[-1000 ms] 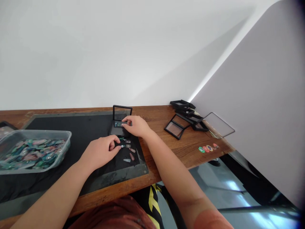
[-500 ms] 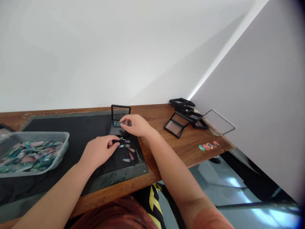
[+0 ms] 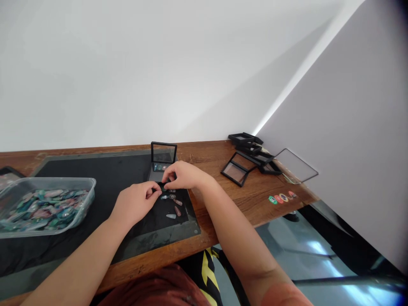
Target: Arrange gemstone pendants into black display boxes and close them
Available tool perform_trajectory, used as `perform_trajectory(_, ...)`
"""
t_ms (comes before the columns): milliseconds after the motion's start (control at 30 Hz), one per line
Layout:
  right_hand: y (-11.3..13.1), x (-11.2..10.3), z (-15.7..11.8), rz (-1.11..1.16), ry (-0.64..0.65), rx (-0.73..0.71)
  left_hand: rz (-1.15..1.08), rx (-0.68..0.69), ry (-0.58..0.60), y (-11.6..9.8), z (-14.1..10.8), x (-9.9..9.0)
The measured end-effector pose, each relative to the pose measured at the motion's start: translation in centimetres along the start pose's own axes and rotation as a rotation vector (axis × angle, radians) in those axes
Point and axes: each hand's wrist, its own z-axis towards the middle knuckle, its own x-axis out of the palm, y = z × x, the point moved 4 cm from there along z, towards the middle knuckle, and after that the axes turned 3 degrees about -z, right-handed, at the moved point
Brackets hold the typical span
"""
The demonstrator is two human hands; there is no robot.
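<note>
A black hinged display case [image 3: 156,175] stands open on the dark mat, its clear framed lid upright. Several small teal and pink press-on nails [image 3: 159,167] lie in a row inside it. My right hand [image 3: 185,175] is just in front of the case, thumb and forefinger bent together over the mat. Close by on the left, my left hand [image 3: 135,202] has its thumb and forefinger pinched near the same spot. Whatever is between the fingertips is too small to make out. Loose press-on nails [image 3: 177,211] lie on the mat beside my hands.
A clear plastic tub [image 3: 91,191] full of coloured nails stands on the left of the black mat [image 3: 127,165]. More black cases [image 3: 242,138] are piled at the right, one lying open [image 3: 236,173]. Round stickers [image 3: 283,197] mark the wooden tabletop near its right edge.
My right hand has come back from inside the case to the mat in front of it, nearer my left fingertips. The left thumb and forefinger have drawn closer together.
</note>
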Motion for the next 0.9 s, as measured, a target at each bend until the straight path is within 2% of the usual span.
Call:
perform_trajectory(333,0.7,0.4,-0.2,-0.088,0.060,0.011,0.017,-0.034,-0.015,0.3,0.2,0.2)
perform_trajectory(533,0.9,0.6,-0.1,-0.160,0.028,0.023,-0.032,-0.034,-0.026,0.5,0.4,0.3)
perform_trajectory(633,0.8,0.6,-0.1,-0.111,0.034,-0.006,-0.078,-0.030,-0.040,0.6,0.4,0.3)
perform_trajectory(733,0.8,0.6,-0.1,-0.002,0.011,-0.096,-0.155,-0.024,-0.064,0.8,0.5,0.2)
perform_trajectory(833,0.6,0.6,0.0,0.102,-0.045,-0.155,-0.271,-0.021,-0.102,1.1,0.6,0.2)
perform_trajectory(900,0.4,0.5,0.2,0.170,-0.109,-0.140,-0.372,-0.023,-0.133,1.4,0.7,0.2)
